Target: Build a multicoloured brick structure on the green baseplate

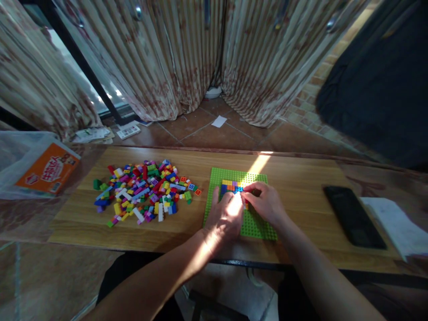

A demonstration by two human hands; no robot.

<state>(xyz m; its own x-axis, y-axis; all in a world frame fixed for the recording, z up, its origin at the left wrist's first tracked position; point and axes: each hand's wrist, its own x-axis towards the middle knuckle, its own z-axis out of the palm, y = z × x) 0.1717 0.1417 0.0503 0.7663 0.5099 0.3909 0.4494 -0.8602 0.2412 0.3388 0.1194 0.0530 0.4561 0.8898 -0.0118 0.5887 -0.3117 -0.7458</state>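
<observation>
A green studded baseplate [257,227] lies on the wooden table with a low patch of toy building bricks [230,185] on it, in yellow, orange, purple and blue. My left hand [224,214] rests over the left part of this patch, its fingers apart, one stretched toward the far side and others bent; sunlight washes out its fingertips. From the right, my right hand [265,201] meets it, thumb and forefinger pinched together at the bricks. Whatever is between those fingertips is too small to make out. Both hands hide the near part of the patch.
Left of the baseplate spreads a pile of loose mixed-colour bricks [143,189]. A black phone [354,216] and white paper [396,220] lie at the right. A plastic bag with an orange label [48,169] stands far left. Curtains [174,58] hang beyond the table [301,178].
</observation>
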